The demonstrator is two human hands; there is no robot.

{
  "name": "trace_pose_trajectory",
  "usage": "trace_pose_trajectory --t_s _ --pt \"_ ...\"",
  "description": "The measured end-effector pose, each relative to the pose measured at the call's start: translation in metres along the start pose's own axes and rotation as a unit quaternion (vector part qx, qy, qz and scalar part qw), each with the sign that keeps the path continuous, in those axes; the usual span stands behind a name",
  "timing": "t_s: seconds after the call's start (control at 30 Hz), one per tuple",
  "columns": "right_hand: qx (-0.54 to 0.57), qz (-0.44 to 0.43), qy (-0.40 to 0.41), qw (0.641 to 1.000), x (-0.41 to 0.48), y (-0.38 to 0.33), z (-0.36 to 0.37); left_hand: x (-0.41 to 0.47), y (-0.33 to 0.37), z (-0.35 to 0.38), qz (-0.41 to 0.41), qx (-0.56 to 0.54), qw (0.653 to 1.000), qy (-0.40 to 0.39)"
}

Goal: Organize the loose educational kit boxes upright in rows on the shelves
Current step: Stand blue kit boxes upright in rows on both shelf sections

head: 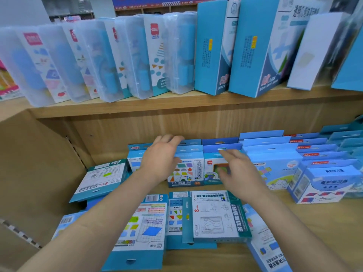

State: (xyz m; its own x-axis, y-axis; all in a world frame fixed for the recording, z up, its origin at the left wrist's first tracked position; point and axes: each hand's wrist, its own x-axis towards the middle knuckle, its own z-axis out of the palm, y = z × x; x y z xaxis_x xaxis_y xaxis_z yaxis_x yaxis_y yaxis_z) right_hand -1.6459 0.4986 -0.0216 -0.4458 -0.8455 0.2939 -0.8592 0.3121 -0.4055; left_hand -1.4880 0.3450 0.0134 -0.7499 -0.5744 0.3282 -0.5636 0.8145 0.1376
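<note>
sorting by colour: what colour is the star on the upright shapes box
Red star on the shapes box, clearest in the head view.

On the upper shelf (137, 107), a row of plastic cases (88, 61) stands at the left, and taller boxes (212, 52) stand to their right. On the lower shelf (324, 222), upright kit boxes (271, 154) stand in rows along the back, toward the right. Before them, loose kit boxes (216, 214) lie flat near the front edge. One tilted box (104, 177) rests at the left.
</note>
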Motion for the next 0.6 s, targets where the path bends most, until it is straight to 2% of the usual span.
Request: trace_pose_trajectory --t_s 0.1,0.27,0.43,0.6 --pt "0.143 0.008 0.032 0.989 -0.01 -0.016 -0.005 -0.017 -0.006 -0.025 0.005 -0.052 0.998 0.046" --pt "0.265 -0.013 0.025 0.964 -0.027 -0.043 -0.006 -0.064 -0.022 -0.06 -0.042 -0.113 0.987 0.104" --pt "0.32 -0.035 -0.043 0.946 -0.045 -0.073 0.01 -0.118 -0.05 -0.074 -0.13 -0.117 0.979 0.104" --pt "0.302 -0.066 -0.112 0.944 -0.05 -0.098 0.031 -0.146 -0.091 -0.074 -0.217 -0.075 0.97 0.082"
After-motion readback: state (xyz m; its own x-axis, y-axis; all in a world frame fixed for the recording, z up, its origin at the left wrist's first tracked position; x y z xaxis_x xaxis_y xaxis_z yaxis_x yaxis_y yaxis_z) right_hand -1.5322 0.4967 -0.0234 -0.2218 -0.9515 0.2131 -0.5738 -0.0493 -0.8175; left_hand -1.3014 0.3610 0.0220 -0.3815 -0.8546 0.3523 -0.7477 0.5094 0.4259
